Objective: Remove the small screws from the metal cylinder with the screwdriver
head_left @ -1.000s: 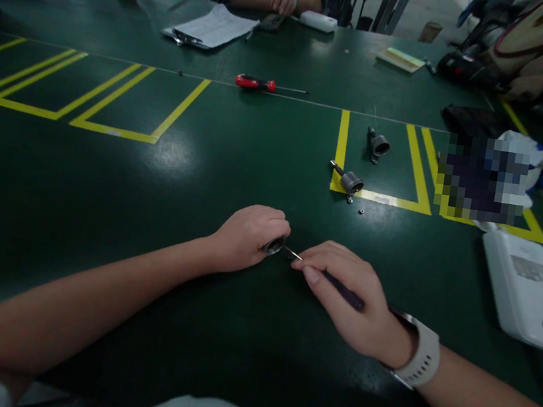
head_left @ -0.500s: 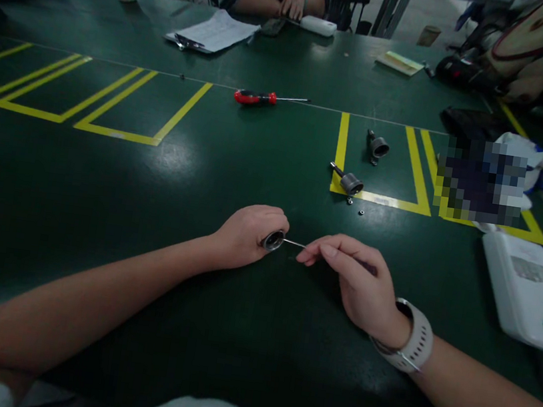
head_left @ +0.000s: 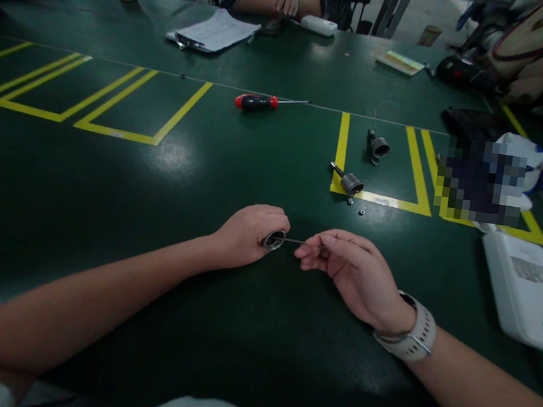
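Observation:
My left hand is closed around a hole saw, its round metal mouth facing right and the rest hidden in my fist. A thin metal rod runs from the mouth to the fingertips of my right hand, which pinch it. The rod's far end inside the cup does not show. Beyond my hands lie another hole saw with its shank and a third hole saw farther back. Small metal nuts or collars lie close by.
A red-and-black screwdriver lies farther back. Yellow tape marks boxes on the green table. To the right is a white case. A clipboard with papers lies across the table, near a seated person's hands.
My right hand has turned slightly, its fingers shifting along or around the rod, which now lies more level. My left hand and the hole saw have hardly moved. The screwdriver has rolled slightly.

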The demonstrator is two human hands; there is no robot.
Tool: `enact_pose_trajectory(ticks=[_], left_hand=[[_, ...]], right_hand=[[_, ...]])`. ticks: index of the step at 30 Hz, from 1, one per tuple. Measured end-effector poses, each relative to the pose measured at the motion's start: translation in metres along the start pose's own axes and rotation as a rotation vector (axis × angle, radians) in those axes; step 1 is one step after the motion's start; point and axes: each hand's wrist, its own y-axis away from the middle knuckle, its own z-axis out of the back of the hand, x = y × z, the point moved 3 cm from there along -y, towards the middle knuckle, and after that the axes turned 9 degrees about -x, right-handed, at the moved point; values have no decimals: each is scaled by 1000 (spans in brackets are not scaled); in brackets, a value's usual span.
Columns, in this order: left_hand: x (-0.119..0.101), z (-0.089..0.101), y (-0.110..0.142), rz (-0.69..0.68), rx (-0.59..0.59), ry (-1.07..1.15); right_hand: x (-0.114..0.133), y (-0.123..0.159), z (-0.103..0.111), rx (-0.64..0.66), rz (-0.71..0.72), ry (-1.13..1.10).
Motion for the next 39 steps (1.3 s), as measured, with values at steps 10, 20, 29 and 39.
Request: enact_pose_trajectory(ticks=[10, 20, 29, 39], left_hand=[[1, 0, 3, 17, -6, -88], [0, 0, 2, -2, -17, -74], [0, 0, 1, -8, -14, -53], [2, 0, 2, -9, -6, -72]], right_hand=[[14, 24, -20, 44, 601, 730], [-1, 1, -2, -28, -21, -21], [0, 0, 3, -19, -91, -91], [6, 1, 4, -88, -9, 5]])
